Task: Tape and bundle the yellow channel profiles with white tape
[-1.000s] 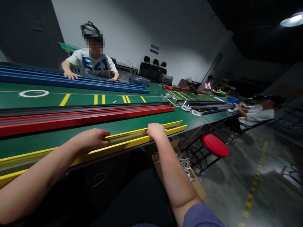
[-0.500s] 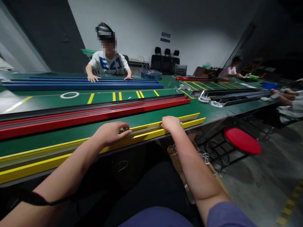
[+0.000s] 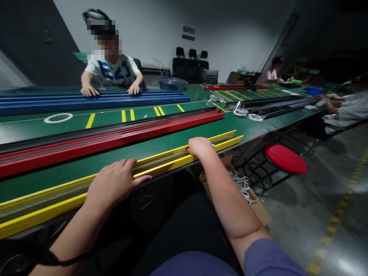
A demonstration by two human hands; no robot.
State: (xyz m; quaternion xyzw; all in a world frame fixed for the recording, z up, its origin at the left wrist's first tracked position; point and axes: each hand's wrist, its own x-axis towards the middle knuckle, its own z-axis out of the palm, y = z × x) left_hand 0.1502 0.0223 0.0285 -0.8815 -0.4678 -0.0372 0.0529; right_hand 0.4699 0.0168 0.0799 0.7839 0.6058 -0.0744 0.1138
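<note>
A long yellow channel rail (image 3: 172, 159) lies along the near edge of the green table (image 3: 178, 138), with a clear strip inside it. My left hand (image 3: 115, 182) rests on the rail, fingers stretched along its top. My right hand (image 3: 199, 146) sits further right on the same rail, fingers curled over it near its end.
A red and black rail (image 3: 115, 136) lies parallel in the middle, blue rails (image 3: 94, 101) at the far side under a person's hands. A white tape ring (image 3: 58, 118), clear pieces (image 3: 240, 112), a red stool (image 3: 285, 158), a cardboard box (image 3: 253, 199) and seated people at right.
My left hand has slid leftward along the yellow rail and its fingers have flattened out. My right hand stays near the rail's right end. The view has shifted.
</note>
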